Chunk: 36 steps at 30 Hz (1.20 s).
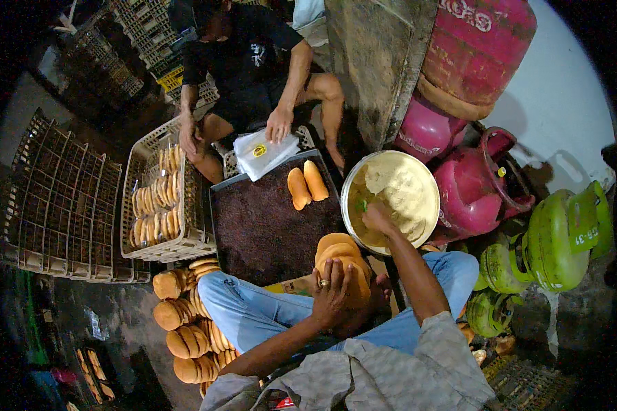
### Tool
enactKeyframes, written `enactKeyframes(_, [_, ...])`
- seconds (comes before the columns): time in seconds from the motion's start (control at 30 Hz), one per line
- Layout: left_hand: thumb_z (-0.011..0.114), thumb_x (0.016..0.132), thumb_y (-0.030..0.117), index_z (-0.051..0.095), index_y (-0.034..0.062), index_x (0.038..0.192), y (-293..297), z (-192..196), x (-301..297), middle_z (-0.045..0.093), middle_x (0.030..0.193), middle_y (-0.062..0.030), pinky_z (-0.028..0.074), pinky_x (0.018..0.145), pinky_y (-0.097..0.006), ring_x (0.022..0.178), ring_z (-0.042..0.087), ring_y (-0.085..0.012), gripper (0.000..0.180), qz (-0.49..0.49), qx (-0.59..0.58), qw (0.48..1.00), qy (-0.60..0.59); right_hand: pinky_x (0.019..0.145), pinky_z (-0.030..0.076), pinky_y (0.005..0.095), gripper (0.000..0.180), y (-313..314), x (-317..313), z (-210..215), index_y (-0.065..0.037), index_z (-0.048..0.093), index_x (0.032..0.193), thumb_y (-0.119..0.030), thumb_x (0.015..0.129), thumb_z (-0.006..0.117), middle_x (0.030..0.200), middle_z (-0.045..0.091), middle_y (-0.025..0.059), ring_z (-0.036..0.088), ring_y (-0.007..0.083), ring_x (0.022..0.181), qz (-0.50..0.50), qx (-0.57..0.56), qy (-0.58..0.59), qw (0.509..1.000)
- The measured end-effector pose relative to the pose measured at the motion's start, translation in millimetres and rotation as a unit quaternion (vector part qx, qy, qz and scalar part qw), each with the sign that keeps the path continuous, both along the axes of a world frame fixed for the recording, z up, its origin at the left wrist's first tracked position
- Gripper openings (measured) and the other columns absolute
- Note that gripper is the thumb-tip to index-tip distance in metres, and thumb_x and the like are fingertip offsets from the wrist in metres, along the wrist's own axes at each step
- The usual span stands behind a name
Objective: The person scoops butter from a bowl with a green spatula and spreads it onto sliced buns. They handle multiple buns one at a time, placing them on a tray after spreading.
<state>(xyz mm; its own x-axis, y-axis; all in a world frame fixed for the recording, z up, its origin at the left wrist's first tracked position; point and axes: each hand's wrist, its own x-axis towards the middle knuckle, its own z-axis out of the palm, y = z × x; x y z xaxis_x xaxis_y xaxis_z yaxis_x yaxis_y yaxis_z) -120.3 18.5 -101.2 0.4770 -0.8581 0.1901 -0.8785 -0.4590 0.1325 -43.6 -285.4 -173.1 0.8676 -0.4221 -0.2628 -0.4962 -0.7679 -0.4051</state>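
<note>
Matt buns (341,251), glossy metal cylinder (459,194)

Free room above tray (234,181), bucket (346,198) rim rightward

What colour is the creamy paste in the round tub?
The creamy paste is pale yellow; head view.

Along the right, rounded magenta metal gas cylinders (459,192) cluster before a pale, smooth wall (572,89); nearer the lower right are squat, bright-green metal gas cylinders (555,243); a broad, worn, greyish-brown panel (377,61) stands left of the magenta group; at far left are dark brown lattice-sided plastic crates (65,198); a dark, slatted crate (528,380) sits at lower right.
</note>
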Motion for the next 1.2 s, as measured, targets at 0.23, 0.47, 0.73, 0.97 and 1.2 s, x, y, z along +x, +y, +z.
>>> enactKeyframes(0.23, [0.082,0.071,0.019,0.047,0.0048,0.140,3.5,38.2,30.0,0.053,0.132,-0.0209,0.042,0.103,-0.054,0.125,0.053,-0.0350,0.079,0.090,-0.108,0.906,0.399,0.064,0.052,0.0409,0.021,-10.4,-74.7,78.9,-0.003,0.067,0.093,-0.022,0.088,0.061,0.075,0.068,0.0181,0.068,0.0282,0.068,-0.019,0.226,-0.058,0.972])
enactKeyframes(0.47, [0.046,0.094,0.072,0.059,0.0090,0.127,5.6,67.9,94.2,0.067,0.117,-0.0141,0.056,0.092,-0.045,0.105,0.067,-0.0296,0.072,0.183,-0.381,0.274,0.864,0.071,0.055,0.0412,0.026,39.6,-97.1,167.8,-0.009,0.069,0.111,-0.026,0.091,0.066,0.088,0.068,0.0195,0.069,0.0307,0.082,0.162,0.208,-0.208,0.942])
enactKeyframes(0.73, [0.047,0.094,0.073,0.062,0.0137,0.117,11.6,46.9,120.6,0.067,0.105,-0.0119,0.056,0.084,-0.042,0.094,0.065,-0.0259,0.065,0.256,-0.452,0.301,0.800,0.069,0.055,0.0441,0.037,102.3,-70.0,169.0,-0.023,0.067,0.126,-0.028,0.089,0.064,0.099,0.062,0.0103,0.065,0.0312,0.080,0.289,-0.096,-0.242,0.921])
enactKeyframes(0.97, [0.060,0.095,0.056,0.060,0.0121,0.122,39.3,-10.5,159.4,0.069,0.105,-0.0126,0.058,0.085,-0.042,0.098,0.067,-0.0269,0.052,0.244,-0.561,0.234,0.755,0.076,0.052,0.0406,0.042,97.0,-94.9,165.1,-0.016,0.070,0.123,-0.013,0.082,0.064,0.099,0.064,0.0112,0.063,0.0272,0.083,0.257,-0.165,-0.205,0.930])
enactKeyframes(1.2, [0.066,0.078,-0.005,0.045,0.0125,0.141,36.9,-41.3,197.8,0.061,0.122,-0.0116,0.051,0.097,-0.047,0.112,0.062,-0.0324,0.069,0.243,-0.387,0.781,0.425,0.091,0.053,0.0409,0.037,46.3,-125.7,132.4,-0.007,0.070,0.121,-0.013,0.085,0.072,0.108,0.071,0.0190,0.067,0.0371,0.095,-0.060,0.143,-0.290,0.944])
